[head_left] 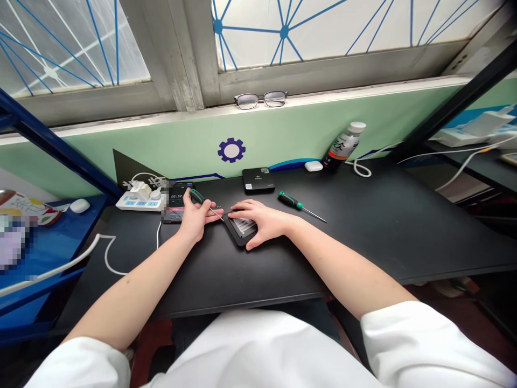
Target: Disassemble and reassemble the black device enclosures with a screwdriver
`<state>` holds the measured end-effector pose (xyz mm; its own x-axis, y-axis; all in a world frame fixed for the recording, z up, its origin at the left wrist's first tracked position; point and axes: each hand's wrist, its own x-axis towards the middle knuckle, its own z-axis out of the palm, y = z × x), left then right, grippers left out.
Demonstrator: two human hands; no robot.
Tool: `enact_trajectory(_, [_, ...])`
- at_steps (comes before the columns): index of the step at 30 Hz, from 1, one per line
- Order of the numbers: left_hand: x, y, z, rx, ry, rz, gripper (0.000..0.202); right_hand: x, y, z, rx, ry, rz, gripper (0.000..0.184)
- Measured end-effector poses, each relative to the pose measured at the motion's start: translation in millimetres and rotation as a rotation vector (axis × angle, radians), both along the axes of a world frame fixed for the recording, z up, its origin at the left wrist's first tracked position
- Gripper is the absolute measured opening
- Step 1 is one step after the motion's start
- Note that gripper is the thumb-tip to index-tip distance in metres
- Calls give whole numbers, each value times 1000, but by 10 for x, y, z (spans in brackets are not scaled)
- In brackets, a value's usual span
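Observation:
A screwdriver with a green and black handle point(197, 196) is in my left hand point(195, 220), its shaft slanting down to the right. The screwdriver's tip is close to the left edge of a flat black electronic box point(238, 231); I cannot tell whether they touch. My right hand point(266, 222) grips that box from the right, fingers over its far side and thumb at the near corner. A pale panel point(244, 225) shows on its top, partly hidden by the fingers. A second green and black screwdriver point(291, 201) lies on the table right of my right hand.
Behind the hands lies another flat black box point(258, 180). A phone point(177, 196) and a white power strip point(142, 197) sit at the left. A white case point(314, 166) and a bottle point(343, 146) stand by the wall. Glasses point(262, 99) rest on the sill above the black table point(258, 277).

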<state>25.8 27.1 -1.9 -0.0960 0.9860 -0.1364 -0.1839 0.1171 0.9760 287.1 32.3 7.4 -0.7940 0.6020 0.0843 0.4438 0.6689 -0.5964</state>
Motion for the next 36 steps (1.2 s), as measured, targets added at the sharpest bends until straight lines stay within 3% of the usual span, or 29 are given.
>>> enact_trajectory(19, [-72,76,12,-58,6,-90,98,8,1,4,-42,8,-4,104])
enact_trajectory(28, [20,-24,50,-22,-15,21,93,9,8,22,-54,-2,-40,104])
enact_trajectory(36, [21,-24,42,-23,-20,4,98,16,10,-21,-41,21,-43,104])
